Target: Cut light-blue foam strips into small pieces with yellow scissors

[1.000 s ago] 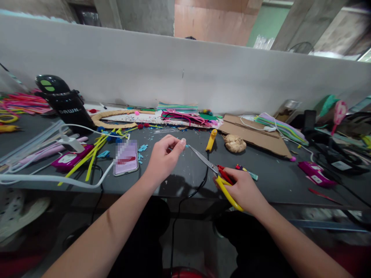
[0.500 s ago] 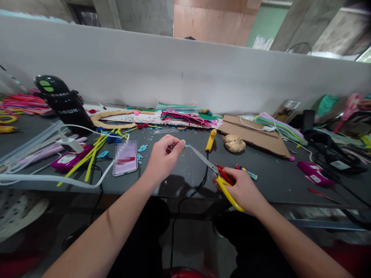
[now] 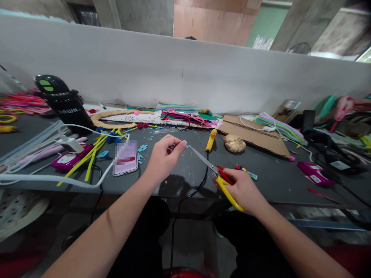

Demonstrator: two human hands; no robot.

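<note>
Over the middle of the desk, my left hand is closed in a pinch on a small light-blue piece, only the end of which shows past the fingertips. My right hand grips scissors with red and yellow handles. Their blades point up and left, with the tips at or very near the blue piece; whether they touch it I cannot tell. A yellow glue gun with a black cord lies just beyond the blades. Blue scraps lie left of my left hand.
A phone and yellow strips lie to the left, near a black bottle. Cardboard, a tan lump and a lighter are on the right. A white partition runs along the back.
My left fingertips and the blue piece have shifted very slightly right. The scissor blades look a little more closed. At far right, a pink patterned item and a hand have moved.
</note>
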